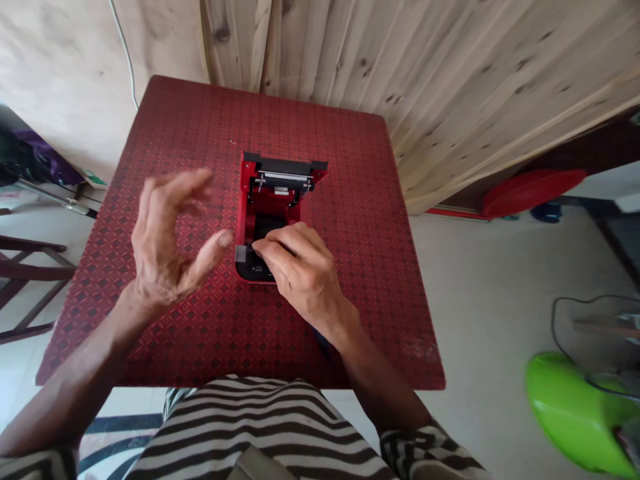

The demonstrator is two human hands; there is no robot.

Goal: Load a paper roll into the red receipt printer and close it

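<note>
A small red and black machine that looks like a label printer (pixel 242 223) stands on the table, its hinged lid (pixel 286 166) raised at the back. Inside the lid a pale bar and metal parts show. My right hand (pixel 307 267) reaches over the printer's front, thumb and fingers pinched together inside the opening. Whatever they hold, if anything, is hidden. A small greyish tab (pixel 241 254) shows at the front left corner. To the left of the printer my left hand (pixel 167 247) hovers open, thumb and fingers apart, slightly blurred and touching nothing.
The table (pixel 190 340) has a red patterned cover and stands against a wooden plank wall (pixel 350 53). On the left is a dark wooden chair (pixel 30 270). A green plastic object (pixel 570 413) and a red round item (pixel 533 191) lie to the right.
</note>
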